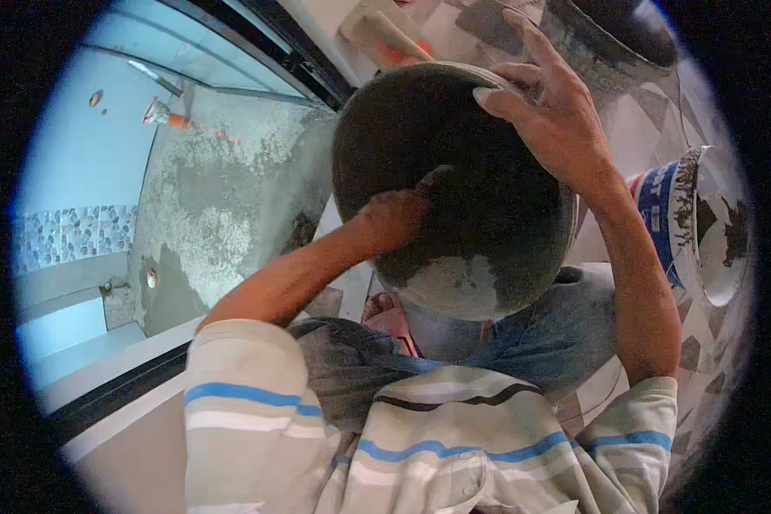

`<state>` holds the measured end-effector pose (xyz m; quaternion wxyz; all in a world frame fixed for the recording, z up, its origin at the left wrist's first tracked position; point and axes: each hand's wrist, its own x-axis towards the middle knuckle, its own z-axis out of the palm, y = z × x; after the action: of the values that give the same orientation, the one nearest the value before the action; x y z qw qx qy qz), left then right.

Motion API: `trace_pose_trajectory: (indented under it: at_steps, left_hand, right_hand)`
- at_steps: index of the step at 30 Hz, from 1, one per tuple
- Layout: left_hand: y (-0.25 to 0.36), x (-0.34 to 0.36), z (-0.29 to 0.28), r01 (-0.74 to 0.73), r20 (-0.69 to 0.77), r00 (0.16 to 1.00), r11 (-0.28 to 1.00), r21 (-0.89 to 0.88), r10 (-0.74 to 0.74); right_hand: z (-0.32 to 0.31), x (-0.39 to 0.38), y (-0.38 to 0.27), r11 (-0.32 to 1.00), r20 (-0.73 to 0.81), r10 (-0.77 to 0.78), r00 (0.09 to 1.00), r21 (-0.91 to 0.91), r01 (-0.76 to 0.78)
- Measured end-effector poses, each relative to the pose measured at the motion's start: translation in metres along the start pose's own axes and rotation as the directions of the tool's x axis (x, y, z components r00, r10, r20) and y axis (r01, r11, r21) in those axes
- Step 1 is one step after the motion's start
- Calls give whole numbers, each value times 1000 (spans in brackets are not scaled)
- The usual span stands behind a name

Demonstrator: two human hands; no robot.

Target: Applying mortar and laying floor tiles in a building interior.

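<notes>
A round, dark-walled bucket (463, 287) sits tipped toward me above my knees, a pale grey patch on its lower inner wall. My left hand (396, 216) reaches into it with curled fingers. Whatever it grips is lost in the shadow; a small dull shape shows just past the knuckles. At the bucket's upper right rim is my right hand (544, 107), its thumb over the edge and one finger stretched away from it. The bottom of the bucket is too dark to make out.
A blue-and-white bucket (664, 223) with grey crust inside lies at the right. Another dark, cement-smeared tub (617, 43) is at the upper right. On the left, a black-framed doorway (120, 398) borders a rough grey floor (206, 197) with an orange pipe (180, 121).
</notes>
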<state>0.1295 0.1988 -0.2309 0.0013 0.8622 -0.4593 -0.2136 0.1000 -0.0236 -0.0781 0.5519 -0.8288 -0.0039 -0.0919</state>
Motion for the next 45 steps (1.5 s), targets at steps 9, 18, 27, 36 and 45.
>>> trace_pose_trajectory:
  at_steps: [9, 18, 27, 36, 45]
  left_hand:
    - [-26, 38, -7, 21, -144, 989, 995, -97, -35]
    - [4, 8, 18, -132, 101, 985, 990, -52, 137]
    - [36, 34, 41, 48, 232, 972, 941, -336, 33]
    - [77, 40, -20, 295, 483, 874, 851, -435, -56]
    - [51, 4, -70, 349, 502, 858, 596, -723, 106]
  right_hand:
    - [-16, -3, -25, 996, 64, 85, 994, -12, -84]
    - [-39, -4, -23, 980, 86, 152, 985, 115, -161]
    - [-43, -6, 5, 1000, 28, 12, 1000, 2, -12]
    - [-48, 3, -23, 984, 34, 146, 989, 96, -148]
    - [-4, 10, -34, 986, -41, 156, 987, -49, -158]
